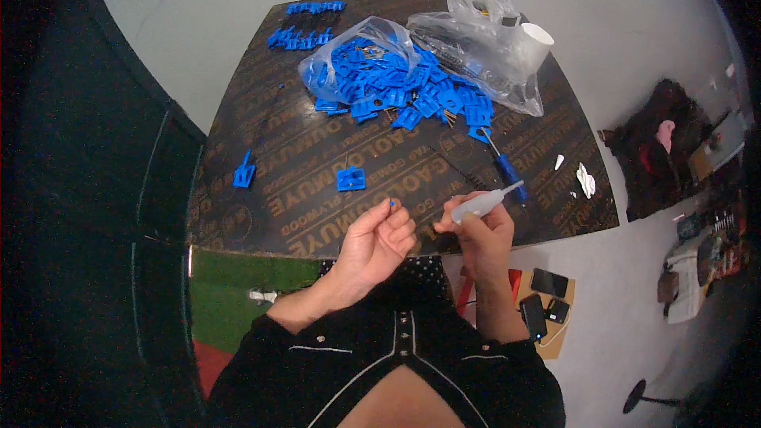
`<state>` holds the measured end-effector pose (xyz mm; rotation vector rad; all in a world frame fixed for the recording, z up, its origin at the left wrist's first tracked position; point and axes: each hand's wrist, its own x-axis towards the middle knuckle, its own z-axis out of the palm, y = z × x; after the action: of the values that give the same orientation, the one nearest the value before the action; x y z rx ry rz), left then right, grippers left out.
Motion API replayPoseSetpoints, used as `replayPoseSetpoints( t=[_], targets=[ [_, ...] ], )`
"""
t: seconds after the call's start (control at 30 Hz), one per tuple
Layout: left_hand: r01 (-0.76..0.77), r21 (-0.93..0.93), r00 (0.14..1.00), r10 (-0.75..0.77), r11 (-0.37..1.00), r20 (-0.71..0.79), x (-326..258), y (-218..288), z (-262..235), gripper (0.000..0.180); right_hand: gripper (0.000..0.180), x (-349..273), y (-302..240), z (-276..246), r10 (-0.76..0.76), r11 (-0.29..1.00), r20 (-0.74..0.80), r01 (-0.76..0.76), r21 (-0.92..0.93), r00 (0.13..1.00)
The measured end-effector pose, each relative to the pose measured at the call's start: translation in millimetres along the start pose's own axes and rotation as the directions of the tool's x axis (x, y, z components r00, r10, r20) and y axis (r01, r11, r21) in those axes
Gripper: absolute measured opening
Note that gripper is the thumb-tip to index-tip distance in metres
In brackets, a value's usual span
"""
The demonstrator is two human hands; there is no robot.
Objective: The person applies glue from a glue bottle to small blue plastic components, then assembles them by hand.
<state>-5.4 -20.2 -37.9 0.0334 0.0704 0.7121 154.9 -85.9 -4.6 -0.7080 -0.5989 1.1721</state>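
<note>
My left hand (376, 244) is closed over the table's near edge, a tiny blue piece (391, 204) pinched between thumb and forefinger. In my right hand (487, 234) is a small translucent white squeeze bottle (478, 207), tilted with its thin nozzle toward the upper right. Beyond my left hand lies a blue plastic part (350, 179), square with a raised middle. Another blue part (244, 172) rests farther left, with a thin pin sticking up. A screwdriver (507, 170) with a blue handle lies just past the bottle's nozzle.
A heap of blue parts (444, 95) spills from a clear bag on the dark printed board (301, 143). Blue parts (301, 38) stand in rows at the far left. A white cup-like cylinder (537, 43), a small white cone (560, 162) and crumpled tissue (586, 180) are at right.
</note>
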Motion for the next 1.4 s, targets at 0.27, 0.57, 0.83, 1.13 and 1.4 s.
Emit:
replayPoseSetpoints(
  t=[0.27,0.57,0.83,1.13,1.4],
  targets=[
    [-0.024,0.011,0.999,0.024,1.0,-0.031,-11.0,3.2,-1.4,0.012,0.021,14.6,6.9,-19.6,-0.32,0.346,0.112,0.226,-0.911,0.941],
    [-0.032,-0.002,0.999,0.032,0.999,-0.019,-15.9,3.8,3.3,0.013,0.025,24.7,13.9,-23.8,-0.416,-0.041,0.257,0.264,-0.964,0.872],
    [-0.045,0.006,0.996,0.045,0.999,-0.08,-18.4,-0.4,6.7,0.015,0.025,24.0,13.8,-24.2,-0.405,0.011,0.2,0.224,-0.975,0.892],
    [-0.031,-0.009,0.999,0.03,0.999,-0.042,-21.3,-4.5,5.8,0.014,0.025,30.3,20.0,-19.6,-0.426,-0.162,0.383,0.348,-0.923,0.819],
    [-0.026,-0.011,0.995,0.025,1.0,-0.096,-22.1,-5.9,7.7,0.016,0.036,20.3,12.7,-17.5,-0.37,-0.162,0.397,0.362,-0.918,0.84]
  ],
)
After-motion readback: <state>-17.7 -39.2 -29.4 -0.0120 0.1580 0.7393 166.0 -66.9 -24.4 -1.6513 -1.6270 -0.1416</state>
